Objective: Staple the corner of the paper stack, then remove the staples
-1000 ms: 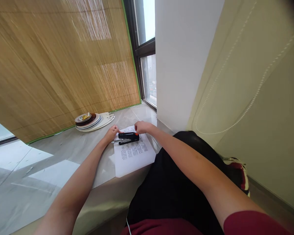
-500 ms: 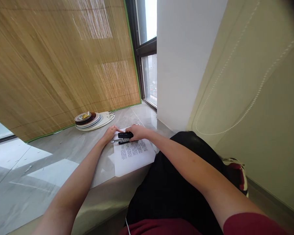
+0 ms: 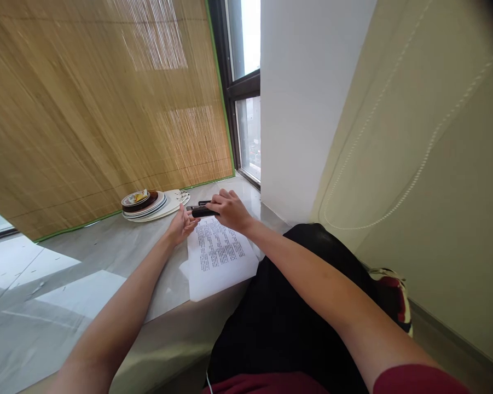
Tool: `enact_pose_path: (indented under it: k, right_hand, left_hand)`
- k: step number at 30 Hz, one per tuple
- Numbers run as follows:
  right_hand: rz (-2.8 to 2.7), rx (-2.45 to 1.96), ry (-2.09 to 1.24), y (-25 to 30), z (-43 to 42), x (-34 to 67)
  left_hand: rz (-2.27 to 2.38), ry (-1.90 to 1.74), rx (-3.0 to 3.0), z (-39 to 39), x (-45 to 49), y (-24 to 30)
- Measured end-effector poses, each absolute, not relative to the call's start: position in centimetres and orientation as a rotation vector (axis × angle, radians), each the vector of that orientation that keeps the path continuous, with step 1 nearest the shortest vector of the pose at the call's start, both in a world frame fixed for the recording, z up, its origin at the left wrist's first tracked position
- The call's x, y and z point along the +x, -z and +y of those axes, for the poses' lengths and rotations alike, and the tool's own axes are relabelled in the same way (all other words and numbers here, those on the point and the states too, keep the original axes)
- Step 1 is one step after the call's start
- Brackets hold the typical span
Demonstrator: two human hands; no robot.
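A black stapler (image 3: 203, 211) is held up above the far end of a printed sheet of paper (image 3: 221, 279), turned with its long side toward me. My right hand (image 3: 231, 211) is closed round its right end. My left hand (image 3: 182, 224), palm turned upward, has its thumb and curled fingers at the stapler's left end; the exact contact is hard to see. Lines of dark print cover the sheet's upper part, and its near edge reaches the edge of the grey stone ledge (image 3: 168, 293).
Left of my hands stands a stack of plates (image 3: 148, 210) with smaller dishes on top. A bamboo blind (image 3: 106, 109) hangs behind it, beside a dark window frame (image 3: 244, 86). A white wall corner (image 3: 303, 109) rises to the right, with a bead chain (image 3: 422, 158) beyond.
My right hand has lifted the stapler off the paper and turned it over in its grip. My left hand has rolled palm up and come to the stapler's left end.
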State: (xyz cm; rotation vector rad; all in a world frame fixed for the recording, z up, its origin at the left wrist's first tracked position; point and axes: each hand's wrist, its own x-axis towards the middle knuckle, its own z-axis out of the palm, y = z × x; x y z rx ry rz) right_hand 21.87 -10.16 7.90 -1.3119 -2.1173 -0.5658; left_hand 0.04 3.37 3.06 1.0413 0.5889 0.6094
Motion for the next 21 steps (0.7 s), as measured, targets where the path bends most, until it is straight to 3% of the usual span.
enact_pose_path:
  k: [5, 13, 17, 21]
  right_hand:
    - [-2.262, -1.141, 0.908, -7.38, -10.24, 21.48]
    - [-2.283, -1.09, 1.078, -6.95, -10.48, 21.12]
    - [-2.237, -1.154, 1.001, -7.11, -10.64, 20.98]
    - [-2.023, -1.436, 0.637, -7.81, -10.58, 21.22]
  left_hand:
    - [0.584, -0.629, 0.993, 2.77, 0.29, -3.62]
    - [0.661, -0.702, 0.849, 2.98, 0.45, -3.33]
    - [0.594, -0.711, 0.838, 3.05, 0.39, -3.13]
    - [0.571, -0.818, 0.799, 3.29, 0.16, -3.35]
